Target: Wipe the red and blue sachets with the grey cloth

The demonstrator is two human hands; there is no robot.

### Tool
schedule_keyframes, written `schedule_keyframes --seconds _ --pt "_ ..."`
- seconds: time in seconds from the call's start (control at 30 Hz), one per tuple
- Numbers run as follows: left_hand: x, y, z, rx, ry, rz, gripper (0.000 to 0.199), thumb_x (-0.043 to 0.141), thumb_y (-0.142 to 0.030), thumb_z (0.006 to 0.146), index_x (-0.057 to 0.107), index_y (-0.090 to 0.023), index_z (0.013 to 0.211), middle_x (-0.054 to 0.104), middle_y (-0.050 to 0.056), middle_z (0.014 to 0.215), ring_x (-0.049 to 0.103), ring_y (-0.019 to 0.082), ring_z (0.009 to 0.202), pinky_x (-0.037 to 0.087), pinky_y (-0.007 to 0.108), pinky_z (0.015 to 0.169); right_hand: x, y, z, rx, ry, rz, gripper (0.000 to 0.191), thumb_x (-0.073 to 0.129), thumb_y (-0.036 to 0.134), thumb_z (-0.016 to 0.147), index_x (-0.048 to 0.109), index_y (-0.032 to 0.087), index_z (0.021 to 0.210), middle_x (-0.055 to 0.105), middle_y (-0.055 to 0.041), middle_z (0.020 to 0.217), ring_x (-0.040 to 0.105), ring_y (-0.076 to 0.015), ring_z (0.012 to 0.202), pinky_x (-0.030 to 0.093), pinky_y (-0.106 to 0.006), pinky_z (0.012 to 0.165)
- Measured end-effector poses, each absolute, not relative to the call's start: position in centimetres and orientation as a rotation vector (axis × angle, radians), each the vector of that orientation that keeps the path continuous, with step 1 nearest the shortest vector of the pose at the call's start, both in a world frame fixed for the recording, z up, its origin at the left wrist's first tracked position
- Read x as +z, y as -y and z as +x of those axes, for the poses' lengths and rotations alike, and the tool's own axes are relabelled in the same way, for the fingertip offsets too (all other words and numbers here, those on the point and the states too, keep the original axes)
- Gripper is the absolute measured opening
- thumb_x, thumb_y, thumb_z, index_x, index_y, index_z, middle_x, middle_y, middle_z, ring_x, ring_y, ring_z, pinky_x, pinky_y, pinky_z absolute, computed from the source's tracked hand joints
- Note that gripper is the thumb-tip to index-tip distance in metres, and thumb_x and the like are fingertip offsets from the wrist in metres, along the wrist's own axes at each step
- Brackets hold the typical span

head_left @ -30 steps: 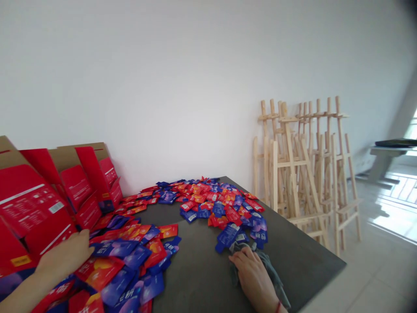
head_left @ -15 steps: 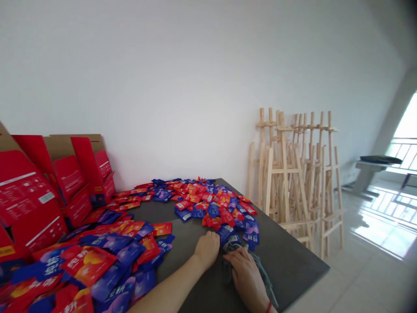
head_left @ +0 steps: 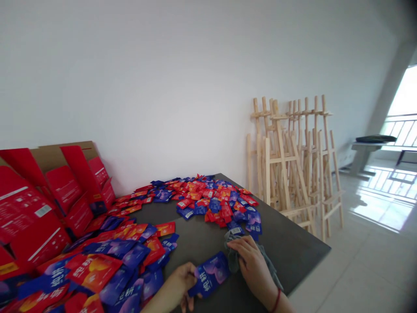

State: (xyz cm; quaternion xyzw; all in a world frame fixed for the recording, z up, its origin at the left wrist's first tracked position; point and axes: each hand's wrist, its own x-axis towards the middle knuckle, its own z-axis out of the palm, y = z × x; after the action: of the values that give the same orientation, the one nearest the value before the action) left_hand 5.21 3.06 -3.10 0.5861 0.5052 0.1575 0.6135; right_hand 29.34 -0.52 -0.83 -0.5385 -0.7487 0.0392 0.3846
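My left hand (head_left: 185, 280) pinches a blue sachet (head_left: 212, 273) by its left end, with the white lettering and purple print facing up. Just to the right, my right hand (head_left: 253, 261) is closed over a grey-green cloth (head_left: 233, 256), part of which trails along its right side. The cloth touches or nearly touches the sachet's right edge. Beyond both hands lies a heap of red and blue sachets (head_left: 224, 198). A second pile of sachets (head_left: 94, 269) spreads to the left of my left arm.
Red cardboard boxes (head_left: 35, 217) with raised flaps stand at the left. The dark table (head_left: 293, 248) ends in an edge on the right. Wooden easels (head_left: 286, 165) lean by the white wall, and a pale bench (head_left: 366, 154) stands farther off near the window.
My left hand has drawn back toward me and now holds a blue sachet from the far heap's near side. My right hand, with the cloth, has shifted slightly right.
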Motion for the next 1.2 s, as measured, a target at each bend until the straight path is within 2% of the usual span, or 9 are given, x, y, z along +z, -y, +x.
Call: schedule_keyframes --seconds 0.13,0.23,0.3,0.53,0.67,0.8,0.97,1.1,1.2 --pt "-4.4 -2.9 6.0 0.411 -1.244 1.492 0.023 0.049 -0.042 0.080 0.036 -0.023 0.086 0.055 -0.009 0.050 0.040 0.007 0.027 0.023 0.014 0.030 -1.4 1.2 26.5 0.043 2.242 -1.265 0.048 0.044 0.004 0.082 0.060 0.031 0.117 0.065 0.0022 0.113 0.048 -0.0172 0.106 0.037 -0.030 0.094" --pt "-4.4 -2.6 6.5 0.482 -1.282 1.590 0.014 0.050 -0.032 0.079 0.041 -0.022 0.084 0.048 -0.011 0.048 0.036 0.006 0.028 0.020 0.015 0.029 -2.9 1.0 25.3 -0.056 2.435 -1.157 0.032 0.051 0.020 0.090 0.058 0.032 0.118 0.065 0.0036 0.112 0.049 -0.0170 0.101 0.038 -0.029 0.087" --pt "-4.0 -2.3 6.5 0.468 -1.297 1.583 0.011 0.049 -0.026 0.078 0.046 -0.021 0.087 0.048 -0.010 0.052 0.036 0.006 0.028 0.022 0.015 0.029 -3.6 0.6 25.4 -0.094 2.429 -1.192 0.029 0.052 0.023 0.091 0.058 0.032 0.118 0.065 0.0043 0.114 0.049 -0.0170 0.102 0.037 -0.029 0.087" --pt "-2.7 -1.9 5.6 0.407 -1.288 1.535 0.044 0.044 -0.013 0.072 0.048 -0.022 0.115 0.058 -0.006 0.072 0.041 0.004 0.032 0.025 0.014 0.030 -3.2 -0.3 28.7 -0.089 2.313 -1.468 0.040 0.045 0.010 0.089 0.060 0.030 0.119 0.065 0.0015 0.115 0.048 -0.0193 0.105 0.037 -0.031 0.088" --pt "-3.8 -2.3 5.8 0.513 -1.311 1.477 0.043 0.049 -0.020 0.076 0.047 -0.022 0.119 0.061 -0.002 0.083 0.044 0.003 0.033 0.022 0.014 0.029 -2.5 -0.4 29.9 -0.085 2.268 -1.555 0.043 0.042 0.005 0.085 0.064 0.029 0.115 0.066 0.0004 0.110 0.050 -0.0198 0.103 0.036 -0.032 0.089" --pt "-5.1 -2.6 6.2 0.642 -1.231 1.497 0.040 0.047 -0.019 0.075 0.055 -0.017 0.114 0.065 0.002 0.093 0.046 0.003 0.035 0.028 0.016 0.032 -1.6 -0.1 28.4 -0.094 2.205 -1.528 0.041 0.042 0.006 0.087 0.063 0.028 0.115 0.065 -0.0001 0.113 0.049 -0.0204 0.104 0.035 -0.033 0.091" --pt "-5.5 -2.9 6.2 0.638 -1.156 1.547 0.047 0.043 -0.012 0.068 0.059 -0.015 0.112 0.067 0.001 0.087 0.051 0.007 0.039 0.035 0.018 0.036 -2.5 -0.4 23.7 -0.141 2.392 -1.252 0.022 0.051 0.021 0.091 0.062 0.028 0.110 0.067 0.0008 0.102 0.050 -0.0182 0.098 0.037 -0.030 0.085" --pt "-5.6 -2.8 6.2 0.600 -1.221 1.539 0.043 0.043 -0.011 0.071 0.058 -0.017 0.111 0.066 -0.001 0.079 0.050 0.006 0.038 0.033 0.016 0.034 -3.3 -1.1 22.7 -0.163 2.467 -1.225 0.016 0.054 0.024 0.090 0.063 0.026 0.103 0.067 0.0015 0.093 0.050 -0.0175 0.096 0.036 -0.030 0.083" --pt "-5.5 -2.5 6.1 0.552 -1.290 1.522 0.039 0.043 -0.013 0.076 0.051 -0.020 0.113 0.064 -0.001 0.084 0.051 0.006 0.036 0.028 0.015 0.029 -3.3 -1.3 24.1 -0.122 2.406 -1.305 0.016 0.054 0.020 0.090 0.065 0.026 0.099 0.067 0.0018 0.093 0.049 -0.0181 0.096 0.035 -0.031 0.084"
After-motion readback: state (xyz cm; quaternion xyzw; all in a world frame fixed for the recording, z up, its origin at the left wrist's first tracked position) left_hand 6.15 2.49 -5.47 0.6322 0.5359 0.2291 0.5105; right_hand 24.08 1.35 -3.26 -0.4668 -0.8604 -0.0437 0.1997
